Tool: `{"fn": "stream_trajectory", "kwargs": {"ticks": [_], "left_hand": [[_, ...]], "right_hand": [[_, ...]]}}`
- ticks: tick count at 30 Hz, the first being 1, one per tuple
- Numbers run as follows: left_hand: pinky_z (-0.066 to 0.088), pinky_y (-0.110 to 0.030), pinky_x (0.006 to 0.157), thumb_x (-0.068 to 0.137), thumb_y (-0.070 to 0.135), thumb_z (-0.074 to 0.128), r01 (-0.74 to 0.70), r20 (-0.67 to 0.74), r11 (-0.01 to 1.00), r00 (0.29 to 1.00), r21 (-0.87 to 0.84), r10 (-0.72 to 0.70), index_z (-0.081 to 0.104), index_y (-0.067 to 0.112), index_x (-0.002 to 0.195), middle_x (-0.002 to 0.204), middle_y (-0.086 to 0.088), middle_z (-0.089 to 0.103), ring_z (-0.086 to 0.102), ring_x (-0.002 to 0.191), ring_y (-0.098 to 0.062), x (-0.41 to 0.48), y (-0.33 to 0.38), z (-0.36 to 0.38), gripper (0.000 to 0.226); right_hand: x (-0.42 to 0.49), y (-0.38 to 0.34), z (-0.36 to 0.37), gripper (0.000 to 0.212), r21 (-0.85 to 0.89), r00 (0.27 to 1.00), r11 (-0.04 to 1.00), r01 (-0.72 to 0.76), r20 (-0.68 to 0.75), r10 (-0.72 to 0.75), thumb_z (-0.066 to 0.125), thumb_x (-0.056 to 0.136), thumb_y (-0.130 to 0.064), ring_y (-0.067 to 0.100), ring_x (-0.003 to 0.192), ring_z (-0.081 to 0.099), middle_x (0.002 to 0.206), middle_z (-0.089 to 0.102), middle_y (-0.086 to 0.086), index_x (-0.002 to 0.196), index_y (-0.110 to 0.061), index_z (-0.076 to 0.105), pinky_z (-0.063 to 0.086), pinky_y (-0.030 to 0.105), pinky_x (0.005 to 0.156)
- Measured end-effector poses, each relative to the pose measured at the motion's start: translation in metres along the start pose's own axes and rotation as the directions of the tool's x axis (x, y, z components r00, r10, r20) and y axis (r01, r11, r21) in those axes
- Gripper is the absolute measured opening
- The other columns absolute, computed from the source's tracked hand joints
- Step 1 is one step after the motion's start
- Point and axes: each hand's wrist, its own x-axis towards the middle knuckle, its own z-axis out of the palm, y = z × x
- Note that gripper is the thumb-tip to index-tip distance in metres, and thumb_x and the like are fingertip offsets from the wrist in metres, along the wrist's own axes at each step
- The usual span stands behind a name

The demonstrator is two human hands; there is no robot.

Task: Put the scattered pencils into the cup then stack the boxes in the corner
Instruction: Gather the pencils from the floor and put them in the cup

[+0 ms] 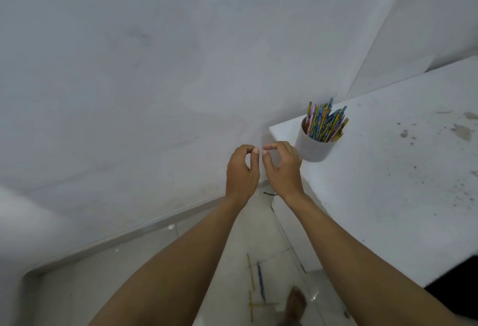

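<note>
Floor (144,274), nearest: a few loose pencils (260,283), yellow and blue, lie scattered just beside a bare foot (297,302). Not yet collected. Risk: a step could roll or snap one, or kick it under the counter.

Mid-air, above: left grip (241,170) and right grip (282,168) raised side by side, almost touching. Both narrow, fingers curled toward thumbs. Nothing visible in either.

Beyond: white cup (311,146) upright at the very corner of the counter (388,170), just beside the right grip. Packed with bundled pencils (324,124) leaning right. Risk: a brush from that wrist could tip it off the edge. Forcing more into the crowded bundle could topple it or spring others out.

Behind: bare wall (155,67). No boxes in view; stacking, I judge, not begun.
</note>
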Motion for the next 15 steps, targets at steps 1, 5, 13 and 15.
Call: {"fn": "stream_trajectory", "kwargs": {"ticks": [1, 5, 13, 15], "left_hand": [[0.043, -0.013, 0.072, 0.099, 0.025, 0.048, -0.002, 0.014, 1.0, 1.0, -0.005, 0.002, 0.061, 0.016, 0.096, 0.091, 0.006, 0.063, 0.056, 0.086, -0.005, -0.01, -0.004, -0.011, 0.016], [0.042, -0.009, 0.074, 0.099, 0.026, 0.048, 0.036, 0.087, 0.999, 0.996, 0.006, -0.036, 0.06, 0.018, 0.097, 0.094, 0.009, 0.062, 0.056, 0.088, -0.005, -0.048, -0.027, -0.056, 0.014], [0.047, -0.037, 0.093, 0.095, 0.027, 0.054, 0.156, 0.246, 0.975, 0.95, 0.159, -0.192, 0.06, 0.018, 0.105, 0.105, 0.007, 0.06, 0.057, 0.106, -0.014, -0.12, -0.101, -0.105, 0.015], [0.045, -0.042, 0.097, 0.095, 0.029, 0.054, 0.22, 0.229, 0.949, 0.935, 0.225, -0.271, 0.06, 0.019, 0.106, 0.108, 0.006, 0.061, 0.056, 0.108, -0.015, -0.135, -0.118, -0.115, 0.016]], "right_hand": [[-0.015, -0.005, 0.007, 0.009, -0.015, 0.999, 1.0, -0.018, 0.028, 0.018, 0.057, 0.094, -0.024, 0.01, 0.105, 0.052, 0.102, 0.061, -0.012, 0.1, -0.022, 0.064, 0.03, 0.024, 0.09], [-0.07, -0.029, 0.032, 0.015, -0.062, 0.992, 0.997, -0.055, 0.111, 0.062, 0.054, 0.096, -0.031, 0.008, 0.11, 0.05, 0.11, 0.061, -0.01, 0.107, -0.025, 0.063, 0.03, 0.026, 0.095], [-0.154, -0.027, 0.063, 0.049, -0.297, 0.865, 0.924, -0.241, 0.366, 0.343, 0.052, 0.094, -0.04, 0.02, 0.132, 0.035, 0.141, 0.043, -0.001, 0.14, -0.026, 0.04, 0.024, 0.038, 0.108], [-0.168, -0.021, 0.07, 0.049, -0.342, 0.811, 0.907, -0.246, 0.44, 0.386, 0.051, 0.094, -0.04, 0.022, 0.134, 0.033, 0.143, 0.041, 0.0, 0.14, -0.026, 0.04, 0.023, 0.039, 0.109]]}}
